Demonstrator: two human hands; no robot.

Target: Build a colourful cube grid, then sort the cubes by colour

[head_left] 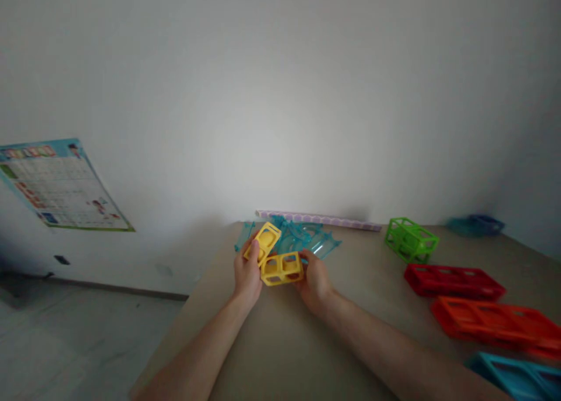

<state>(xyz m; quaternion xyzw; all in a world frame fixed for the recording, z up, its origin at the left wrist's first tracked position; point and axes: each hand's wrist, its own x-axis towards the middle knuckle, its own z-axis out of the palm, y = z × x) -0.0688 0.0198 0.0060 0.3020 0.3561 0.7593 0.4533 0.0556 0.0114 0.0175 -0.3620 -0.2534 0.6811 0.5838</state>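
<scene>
Two yellow plastic frame blocks with square openings are held over the table. My left hand [248, 272] is closed around the left yellow block [266, 242], which tilts up to the right. My right hand [314, 278] grips the right end of the other yellow block [281, 269]. The two blocks meet or overlap at a corner between my hands; whether they are joined I cannot tell. Just behind them lies a pile of translucent teal plastic pieces [298, 236], partly hidden by the blocks and hands.
On the right of the table [272, 354] stand a green frame block [411, 241], a red one [453, 282], an orange one [499, 322] and a blue one [521, 377]. Bluish pieces [475, 225] lie in the far right corner. A purple patterned strip [318, 219] runs along the wall.
</scene>
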